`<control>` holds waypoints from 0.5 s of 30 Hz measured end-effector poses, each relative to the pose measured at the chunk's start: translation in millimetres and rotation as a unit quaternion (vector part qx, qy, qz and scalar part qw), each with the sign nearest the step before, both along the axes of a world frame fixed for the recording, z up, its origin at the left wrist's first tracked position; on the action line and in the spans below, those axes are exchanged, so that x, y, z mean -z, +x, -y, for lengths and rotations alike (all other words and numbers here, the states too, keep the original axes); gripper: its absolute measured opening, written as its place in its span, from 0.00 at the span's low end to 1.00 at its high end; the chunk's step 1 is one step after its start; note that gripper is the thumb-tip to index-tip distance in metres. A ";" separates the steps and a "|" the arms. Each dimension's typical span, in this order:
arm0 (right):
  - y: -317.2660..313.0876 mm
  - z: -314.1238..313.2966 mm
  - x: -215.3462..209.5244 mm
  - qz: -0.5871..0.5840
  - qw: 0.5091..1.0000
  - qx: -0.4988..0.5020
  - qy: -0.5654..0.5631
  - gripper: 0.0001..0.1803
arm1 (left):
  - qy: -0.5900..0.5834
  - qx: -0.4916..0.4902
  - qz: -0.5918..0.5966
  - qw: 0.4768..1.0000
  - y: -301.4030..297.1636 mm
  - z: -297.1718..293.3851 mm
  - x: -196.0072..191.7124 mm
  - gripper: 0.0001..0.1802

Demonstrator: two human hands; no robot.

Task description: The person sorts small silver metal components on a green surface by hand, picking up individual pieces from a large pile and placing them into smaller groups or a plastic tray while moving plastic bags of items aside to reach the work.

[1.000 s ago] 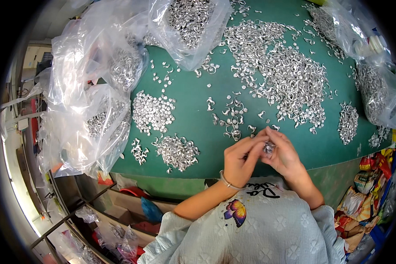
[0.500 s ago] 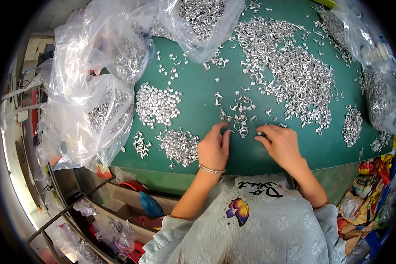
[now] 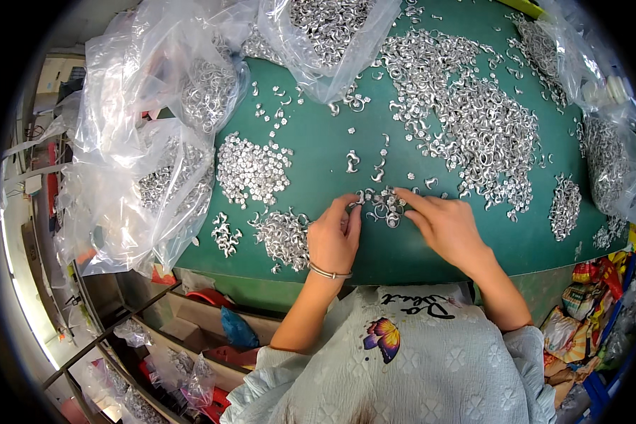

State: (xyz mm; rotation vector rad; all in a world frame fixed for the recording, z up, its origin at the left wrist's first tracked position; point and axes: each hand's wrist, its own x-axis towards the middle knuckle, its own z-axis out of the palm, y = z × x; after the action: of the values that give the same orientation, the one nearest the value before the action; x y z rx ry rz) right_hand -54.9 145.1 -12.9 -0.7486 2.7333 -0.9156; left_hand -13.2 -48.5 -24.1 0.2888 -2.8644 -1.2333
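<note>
On the green tabletop, my two hands flank a small cluster of silvery metal pieces (image 3: 387, 209), some curved and some ring-like. My left hand (image 3: 332, 237), with a bracelet at the wrist, has thumb and index tips close together at the cluster's left side; whatever lies between them is too small to make out. My right hand (image 3: 446, 225) reaches in from the right, index fingertip at the cluster's upper edge and thumb apart from it. Beside my left hand lies a heap of curved metal pieces (image 3: 283, 237). A pile of small flower-shaped pieces (image 3: 251, 169) sits beyond it.
A large spread of mixed metal pieces (image 3: 491, 134) covers the right of the tabletop (image 3: 311, 155). Clear plastic bags (image 3: 148, 177) of parts stand left, with another bag (image 3: 325, 78) at the back and more at right. Below left is an open drawer (image 3: 191, 318).
My right hand has moved left and its index finger has reached the cluster. My left hand has shifted slightly left and nearer. Loose pieces beyond the cluster have been drawn closer in.
</note>
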 end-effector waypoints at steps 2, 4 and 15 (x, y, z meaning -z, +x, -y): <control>-2.9 -10.2 4.6 -0.020 0.997 0.074 -0.033 0.11 | -0.003 0.011 -0.039 0.999 -5.9 -2.2 2.0 0.07; -9.2 -10.2 -4.2 0.007 0.988 0.150 -0.033 0.06 | -0.018 0.018 -0.061 0.998 -19.3 -6.7 2.0 0.07; -31.3 -1.1 -0.3 0.244 0.903 0.206 -0.289 0.09 | 0.014 0.058 -0.029 0.998 -59.2 -28.1 -8.8 0.06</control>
State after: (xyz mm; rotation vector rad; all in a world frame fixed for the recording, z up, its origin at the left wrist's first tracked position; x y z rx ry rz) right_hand -86.1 146.2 -12.6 0.0395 2.1954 -1.7662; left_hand -72.4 -20.4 -15.3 0.0858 -2.8535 -1.2791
